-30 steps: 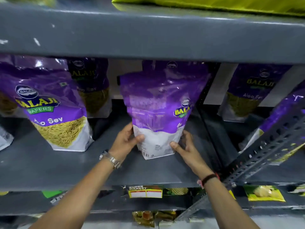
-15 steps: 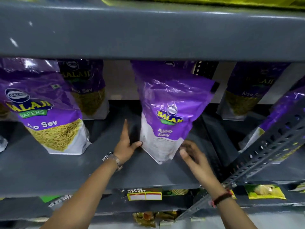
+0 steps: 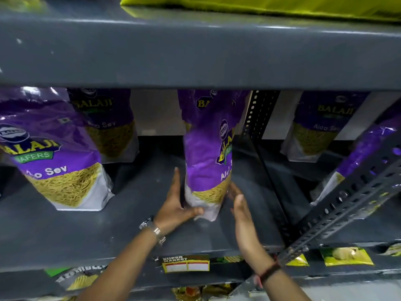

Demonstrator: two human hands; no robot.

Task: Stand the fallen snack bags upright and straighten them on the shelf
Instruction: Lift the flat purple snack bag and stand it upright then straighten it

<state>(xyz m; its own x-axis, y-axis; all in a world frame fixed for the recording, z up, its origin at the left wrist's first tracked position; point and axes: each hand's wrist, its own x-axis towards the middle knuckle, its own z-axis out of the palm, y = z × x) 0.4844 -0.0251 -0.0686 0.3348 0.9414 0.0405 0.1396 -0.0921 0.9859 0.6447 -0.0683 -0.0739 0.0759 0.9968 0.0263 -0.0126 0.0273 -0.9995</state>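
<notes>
Right now the left hand [image 3: 173, 205] is gripping the base of the centre snack bag [image 3: 208, 153], thumb across its front; the right hand [image 3: 238, 205] is lying flat and open against its 3 o'clock side. Bag is standing edge-on mid-shelf [image 3: 108, 231]: keep rotating the label forward, pressing the base flat. Upright bag [image 3: 58, 161] at 9 o'clock, perforated post [image 3: 258, 114] close at 1 o'clock, limiting swing room.

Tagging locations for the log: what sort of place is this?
Most likely a supermarket aisle: grey metal shelving, rows of identical purple snack bags, and a shelf-edge price label reading "Super Market".
</notes>
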